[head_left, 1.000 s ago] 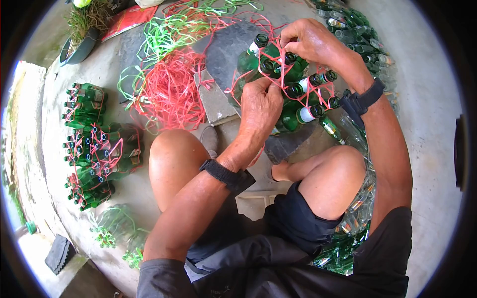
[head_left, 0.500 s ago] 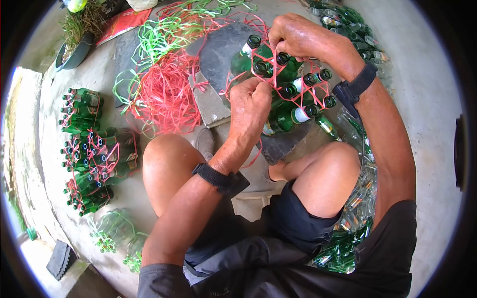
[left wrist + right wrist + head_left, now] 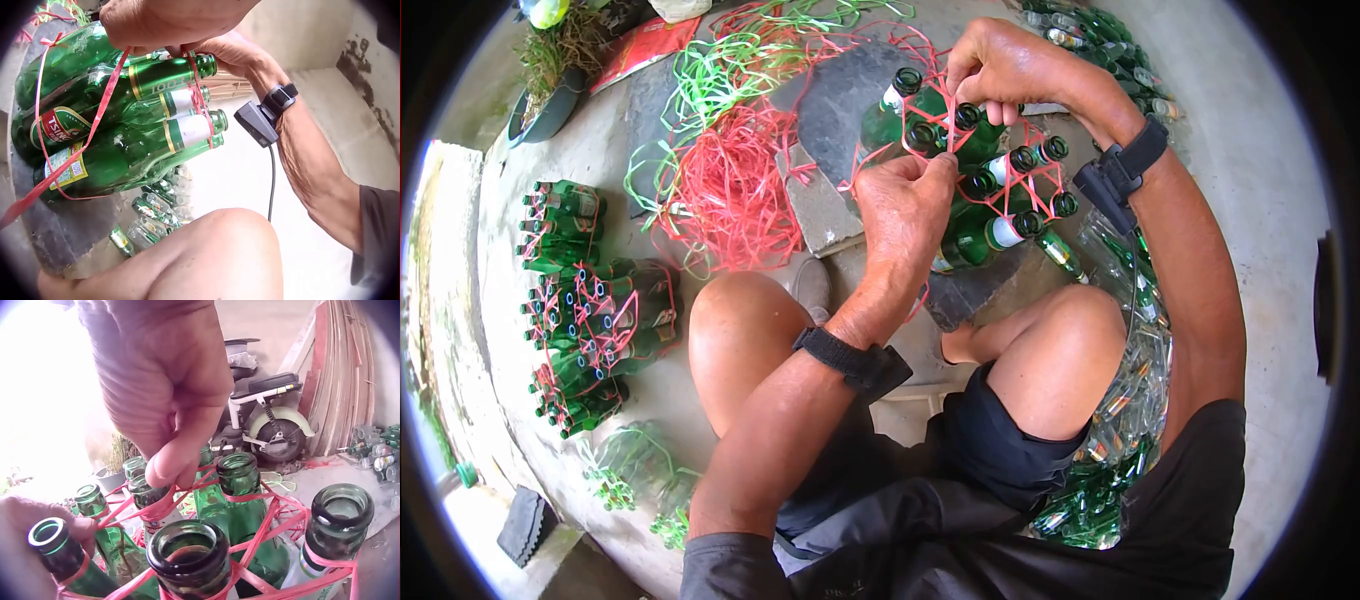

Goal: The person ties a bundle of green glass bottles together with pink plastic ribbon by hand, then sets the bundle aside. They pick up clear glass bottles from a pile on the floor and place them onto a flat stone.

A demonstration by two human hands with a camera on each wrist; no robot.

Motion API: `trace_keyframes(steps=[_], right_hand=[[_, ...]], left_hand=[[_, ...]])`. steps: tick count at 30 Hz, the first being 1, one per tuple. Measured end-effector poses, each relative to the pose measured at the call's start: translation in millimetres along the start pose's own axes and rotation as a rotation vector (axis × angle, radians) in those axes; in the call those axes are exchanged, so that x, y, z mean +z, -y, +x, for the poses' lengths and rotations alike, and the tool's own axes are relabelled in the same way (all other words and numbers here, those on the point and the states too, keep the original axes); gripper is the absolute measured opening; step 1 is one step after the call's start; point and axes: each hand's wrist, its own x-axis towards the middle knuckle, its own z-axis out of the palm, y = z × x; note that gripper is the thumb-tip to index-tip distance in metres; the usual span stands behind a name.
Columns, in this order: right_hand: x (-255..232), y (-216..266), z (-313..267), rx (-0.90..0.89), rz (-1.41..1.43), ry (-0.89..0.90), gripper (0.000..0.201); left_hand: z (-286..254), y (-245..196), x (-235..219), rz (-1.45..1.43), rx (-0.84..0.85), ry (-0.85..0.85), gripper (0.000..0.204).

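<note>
A bundle of green glass bottles (image 3: 966,246) stands upright in front of the person, the necks laced together with pink plastic strap (image 3: 259,531). My left hand (image 3: 903,208) pinches the strap between thumb and forefinger on the near side of the necks. Above the far necks, my right hand (image 3: 1018,72) pinches the strap with thumb and fingertips. A short length runs straight between the two hands. In the right wrist view the right fingertips (image 3: 167,467) are right beside a bottle mouth. Labels and another strap (image 3: 94,134) around the bottle bodies show in the left wrist view.
A dark slate slab (image 3: 840,100) and a concrete block (image 3: 825,215) lie by the bundle. Tangled pink strap (image 3: 735,190) and green strap (image 3: 720,80) heap to the left. Tied bottle bundles (image 3: 605,310) stand farther left; loose bottles (image 3: 1125,380) line the right. A scooter (image 3: 275,419) stands behind.
The right hand has risen slightly and its lower fingers now show. The strap between the hands, crossed half a second ago, now runs in one straight line. The head view has shifted slightly.
</note>
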Motion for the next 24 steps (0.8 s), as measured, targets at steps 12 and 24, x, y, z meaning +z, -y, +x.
trace_keyframes(steps=[12,24], right_hand=[[3.8,-11.9,-0.5,-0.039,0.048,0.021,0.017],[26.4,-17.8,-10.0,-0.034,0.007,-0.173,0.008]], left_hand=[[1.7,3.2,2.6,0.021,0.0,-0.055,0.033],[3.2,8.6,-7.2,0.026,-0.039,-0.004,0.033]])
